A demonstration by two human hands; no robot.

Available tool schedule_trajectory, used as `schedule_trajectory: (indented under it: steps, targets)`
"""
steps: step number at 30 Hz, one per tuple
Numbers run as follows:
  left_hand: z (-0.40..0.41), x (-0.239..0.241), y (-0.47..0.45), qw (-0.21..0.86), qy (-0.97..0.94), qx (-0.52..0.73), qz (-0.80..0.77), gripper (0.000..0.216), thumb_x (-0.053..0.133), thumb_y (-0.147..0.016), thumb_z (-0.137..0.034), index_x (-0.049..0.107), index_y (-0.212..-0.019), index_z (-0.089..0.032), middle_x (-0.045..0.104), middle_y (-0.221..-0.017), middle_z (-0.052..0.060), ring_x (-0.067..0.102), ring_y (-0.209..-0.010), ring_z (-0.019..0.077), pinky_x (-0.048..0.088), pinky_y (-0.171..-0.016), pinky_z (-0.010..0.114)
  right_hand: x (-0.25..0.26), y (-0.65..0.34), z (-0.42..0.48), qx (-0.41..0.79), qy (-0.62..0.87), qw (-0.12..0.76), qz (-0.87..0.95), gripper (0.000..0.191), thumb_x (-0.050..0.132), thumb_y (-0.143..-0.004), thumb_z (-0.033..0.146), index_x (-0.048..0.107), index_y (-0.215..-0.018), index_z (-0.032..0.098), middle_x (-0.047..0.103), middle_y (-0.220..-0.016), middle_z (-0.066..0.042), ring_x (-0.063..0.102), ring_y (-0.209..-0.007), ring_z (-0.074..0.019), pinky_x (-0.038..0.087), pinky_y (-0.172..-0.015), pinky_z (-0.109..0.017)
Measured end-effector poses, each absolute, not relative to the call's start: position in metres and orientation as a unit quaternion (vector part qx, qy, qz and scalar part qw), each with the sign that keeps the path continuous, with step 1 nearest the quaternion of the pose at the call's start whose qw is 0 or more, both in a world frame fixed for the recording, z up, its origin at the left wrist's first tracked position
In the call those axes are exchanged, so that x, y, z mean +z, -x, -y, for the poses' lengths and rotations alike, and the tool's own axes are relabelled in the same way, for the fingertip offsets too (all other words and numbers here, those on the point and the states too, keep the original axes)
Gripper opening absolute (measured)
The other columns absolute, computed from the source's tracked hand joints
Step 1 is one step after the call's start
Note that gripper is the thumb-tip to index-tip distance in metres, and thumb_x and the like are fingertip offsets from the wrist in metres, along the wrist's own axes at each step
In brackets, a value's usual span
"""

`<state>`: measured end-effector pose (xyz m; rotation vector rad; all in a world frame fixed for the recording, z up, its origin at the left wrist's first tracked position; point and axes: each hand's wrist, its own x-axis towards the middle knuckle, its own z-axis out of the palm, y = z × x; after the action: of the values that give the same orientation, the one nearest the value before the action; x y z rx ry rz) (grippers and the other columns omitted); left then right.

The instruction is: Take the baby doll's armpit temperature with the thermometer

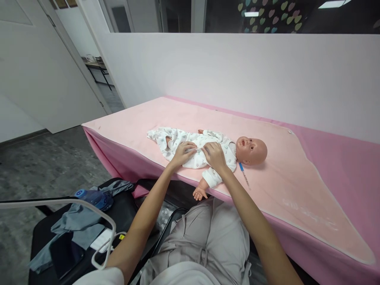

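Observation:
A baby doll (pixel 252 150) lies on its back with its head to the right. It wears a white baby romper (pixel 196 160) with a small print. At the belly, my left hand (pixel 183 153) pinches the romper's front edge between thumb and fingers. Close beside it, on the chest side, my right hand (pixel 214 154) has its fingers closed on the same front edge; its fingertips are partly hidden. One doll hand (pixel 200 190) hangs over the near table edge. Beside the doll's neck lies a thin clear stick with a blue end (pixel 244 174), resembling a thermometer.
Under the doll a pale pink mat (pixel 297 190) covers a table with a darker pink cloth (pixel 350 170). To my left, a black chair (pixel 118 213) holds grey-blue clothing (pixel 77 221), a blue bottle (pixel 95 198) and a dark phone (pixel 65 253). A white cable (pixel 109 221) curves nearby.

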<state>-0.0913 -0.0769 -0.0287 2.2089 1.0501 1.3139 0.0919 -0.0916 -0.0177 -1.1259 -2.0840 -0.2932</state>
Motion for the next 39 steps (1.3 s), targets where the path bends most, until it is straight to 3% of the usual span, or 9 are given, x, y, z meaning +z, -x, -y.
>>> schedule_trajectory:
  steps: [6, 11, 16, 19, 23, 29, 34, 37, 39]
  targets:
    - [0.075, -0.013, 0.089, 0.347, -0.708, 0.447, -0.424, 0.036, 0.040, -0.087, -0.040, 0.046, -0.060, -0.017, 0.049, -0.063, 0.001, 0.049, -0.064, 0.0145, 0.041, -0.065, 0.029, -0.019, -0.093, 0.091, -0.109, 0.445, 0.383, 0.802, 0.020, 0.043, -0.092, 0.026, 0.057, -0.081, 0.017, 0.062, -0.083, -0.006, 0.051, -0.083, -0.0202, 0.037, -0.079, -0.032]
    - [0.077, -0.001, 0.090, 0.384, -0.734, 0.406, -0.385, 0.027, 0.059, -0.075, -0.041, 0.050, -0.071, -0.017, 0.048, -0.067, -0.001, 0.045, -0.063, 0.0111, 0.036, -0.057, 0.024, -0.017, -0.094, 0.093, -0.106, 0.442, 0.388, 0.802, 0.017, 0.045, -0.090, 0.025, 0.059, -0.084, 0.017, 0.062, -0.083, -0.006, 0.052, -0.083, -0.0202, 0.037, -0.079, -0.032]
    - [0.076, -0.004, 0.086, 0.374, -0.714, 0.443, -0.394, 0.019, 0.060, -0.074, -0.033, 0.053, -0.072, -0.016, 0.048, -0.065, -0.002, 0.045, -0.059, 0.0098, 0.035, -0.054, 0.023, -0.016, -0.093, 0.093, -0.107, 0.439, 0.396, 0.800, 0.015, 0.046, -0.089, 0.023, 0.060, -0.087, 0.017, 0.064, -0.086, -0.006, 0.053, -0.084, -0.0203, 0.038, -0.080, -0.032]
    - [0.074, -0.008, 0.085, 0.361, -0.714, 0.449, -0.398, 0.015, 0.059, -0.074, -0.030, 0.060, -0.077, -0.015, 0.052, -0.065, -0.001, 0.049, -0.061, 0.0114, 0.038, -0.057, 0.024, -0.017, -0.093, 0.092, -0.105, 0.434, 0.399, 0.801, 0.015, 0.047, -0.089, 0.021, 0.061, -0.090, 0.016, 0.065, -0.088, -0.005, 0.054, -0.086, -0.0201, 0.039, -0.081, -0.032]
    - [0.073, -0.011, 0.091, 0.315, -0.752, 0.430, -0.388, 0.018, 0.058, -0.074, -0.028, 0.070, -0.079, -0.016, 0.063, -0.079, 0.006, 0.057, -0.078, 0.0170, 0.044, -0.071, 0.029, -0.017, -0.094, 0.092, -0.100, 0.435, 0.398, 0.802, 0.016, 0.046, -0.089, 0.021, 0.062, -0.091, 0.016, 0.066, -0.089, -0.006, 0.055, -0.088, -0.0203, 0.040, -0.082, -0.032]
    - [0.072, -0.013, 0.095, 0.278, -0.767, 0.419, -0.399, 0.023, 0.064, -0.071, -0.031, 0.071, -0.089, -0.019, 0.066, -0.088, 0.006, 0.059, -0.086, 0.0193, 0.045, -0.078, 0.031, -0.018, -0.093, 0.091, -0.098, 0.435, 0.393, 0.804, 0.018, 0.045, -0.089, 0.020, 0.062, -0.093, 0.016, 0.066, -0.090, -0.007, 0.056, -0.089, -0.0206, 0.042, -0.083, -0.034]
    - [0.070, -0.014, 0.094, 0.250, -0.775, 0.409, -0.412, 0.026, 0.065, -0.070, -0.034, 0.070, -0.091, -0.020, 0.063, -0.093, 0.006, 0.059, -0.090, 0.0200, 0.047, -0.080, 0.031, -0.005, -0.099, 0.101, -0.109, 0.421, 0.370, 0.821, 0.030, 0.043, -0.088, 0.019, 0.056, -0.114, 0.015, 0.063, -0.108, -0.010, 0.054, -0.102, -0.0220, 0.042, -0.091, -0.037]
    - [0.071, -0.010, 0.092, 0.194, -0.793, 0.380, -0.434, 0.025, 0.064, -0.070, -0.034, 0.071, -0.090, -0.021, 0.061, -0.095, 0.006, 0.059, -0.087, 0.0202, 0.048, -0.079, 0.032, -0.001, -0.121, 0.137, -0.117, 0.466, 0.436, 0.761, 0.036, 0.042, -0.088, 0.021, 0.050, -0.123, 0.017, 0.059, -0.118, -0.010, 0.051, -0.112, -0.0225, 0.040, -0.096, -0.039]
    - [0.074, -0.004, 0.090, 0.134, -0.813, 0.348, -0.447, 0.022, 0.061, -0.072, -0.031, 0.070, -0.089, -0.021, 0.060, -0.095, 0.006, 0.059, -0.084, 0.0206, 0.047, -0.079, 0.034, -0.010, -0.144, 0.171, -0.119, 0.543, 0.507, 0.659, 0.036, 0.042, -0.089, 0.026, 0.051, -0.122, 0.017, 0.060, -0.115, -0.011, 0.053, -0.108, -0.0224, 0.043, -0.092, -0.038]
